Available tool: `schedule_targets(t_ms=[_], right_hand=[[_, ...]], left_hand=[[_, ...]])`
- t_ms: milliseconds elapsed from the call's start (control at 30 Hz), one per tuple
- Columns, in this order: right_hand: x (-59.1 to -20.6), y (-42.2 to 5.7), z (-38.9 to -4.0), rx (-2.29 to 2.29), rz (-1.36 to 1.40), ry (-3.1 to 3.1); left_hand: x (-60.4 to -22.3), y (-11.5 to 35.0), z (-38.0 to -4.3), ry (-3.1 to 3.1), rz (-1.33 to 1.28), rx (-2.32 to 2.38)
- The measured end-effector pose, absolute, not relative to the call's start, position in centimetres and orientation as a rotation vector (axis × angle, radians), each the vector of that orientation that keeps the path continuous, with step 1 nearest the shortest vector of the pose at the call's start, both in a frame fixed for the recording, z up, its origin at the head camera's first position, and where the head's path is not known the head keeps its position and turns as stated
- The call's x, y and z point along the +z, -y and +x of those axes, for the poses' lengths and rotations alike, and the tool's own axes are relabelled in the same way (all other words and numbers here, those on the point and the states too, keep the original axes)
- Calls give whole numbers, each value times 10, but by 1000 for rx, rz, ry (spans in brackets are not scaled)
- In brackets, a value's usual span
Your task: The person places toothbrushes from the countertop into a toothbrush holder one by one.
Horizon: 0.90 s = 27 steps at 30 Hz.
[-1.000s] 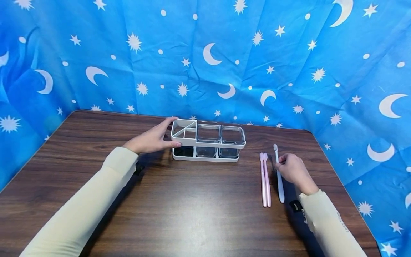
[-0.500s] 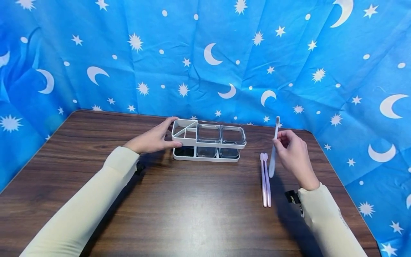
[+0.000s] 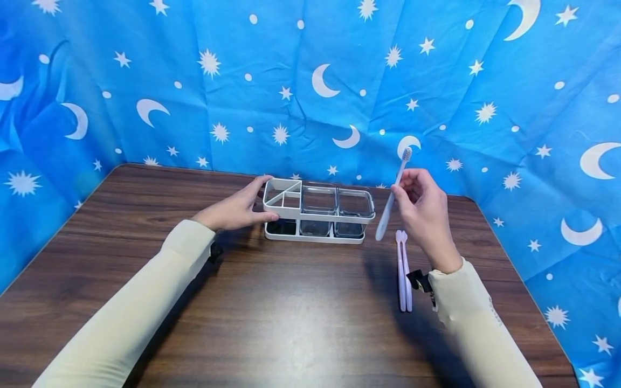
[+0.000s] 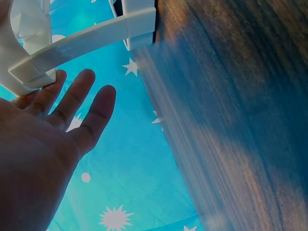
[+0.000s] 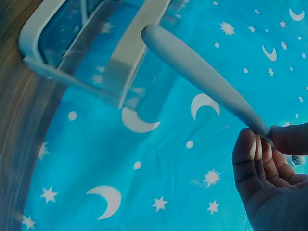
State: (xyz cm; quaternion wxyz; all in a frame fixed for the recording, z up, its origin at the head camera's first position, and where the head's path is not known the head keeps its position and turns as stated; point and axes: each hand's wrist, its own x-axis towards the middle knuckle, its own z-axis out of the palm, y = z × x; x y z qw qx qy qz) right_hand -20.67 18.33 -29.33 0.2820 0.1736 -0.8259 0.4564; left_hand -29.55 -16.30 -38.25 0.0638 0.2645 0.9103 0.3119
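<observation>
My left hand (image 3: pixel 237 210) grips the left end of a white toothbrush holder (image 3: pixel 320 216), thumb at the front and fingers behind. The holder has a divided section at left and two clear cups (image 3: pixel 317 199) at right. In the left wrist view, several fingers (image 4: pixel 98 115) stretch out below the holder's end (image 4: pixel 86 41). My right hand (image 3: pixel 429 215) pinches a pale blue-white toothbrush (image 3: pixel 387 213) between thumb and fingers, held in the air, bristles up and tilted. Its handle end (image 5: pixel 202 79) points toward the holder's right end in the right wrist view.
Two pink-lilac toothbrushes (image 3: pixel 401 275) lie side by side on the dark wooden table (image 3: pixel 291 323), under the right forearm's left side. A blue cloth (image 3: pixel 291 97) with moons and stars hangs behind the table's back edge.
My right hand has lifted the pale toothbrush off the table and carried it up and left, toward the holder. The left hand stays on the holder's left end.
</observation>
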Motion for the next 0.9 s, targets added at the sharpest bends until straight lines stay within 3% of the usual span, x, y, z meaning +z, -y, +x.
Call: schedule_targets(t_ms=[900], right_hand=[[-268,-100,-214,1394,873,1837]], left_hand=[[-378,161,-290,-2746,760,928]])
